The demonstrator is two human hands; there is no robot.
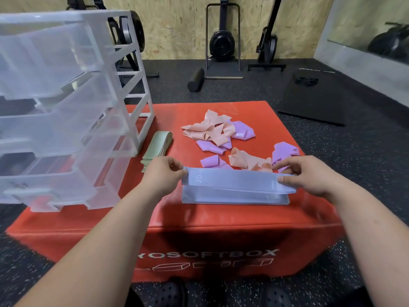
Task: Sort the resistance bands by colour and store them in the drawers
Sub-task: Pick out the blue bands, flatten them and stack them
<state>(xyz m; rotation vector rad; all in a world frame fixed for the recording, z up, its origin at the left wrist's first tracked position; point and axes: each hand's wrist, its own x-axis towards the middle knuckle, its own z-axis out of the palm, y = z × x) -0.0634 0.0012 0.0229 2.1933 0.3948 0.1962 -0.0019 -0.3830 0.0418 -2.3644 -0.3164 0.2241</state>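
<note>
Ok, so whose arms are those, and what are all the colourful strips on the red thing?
There is no machine here. A person wears a camera on their head, so you see their own two arms reaching out from the bottom of the picture. The left hand and the right hand each pinch one end of a blue band, a stretchy exercise strip, and hold it just over a blue pile of the same kind. All of this is on a red box. Next to the left hand lies a neat green pile. Further back, pink bands and purple bands lie jumbled together. On the left stand clear plastic drawers, where the sorted bands are meant to go.
</note>
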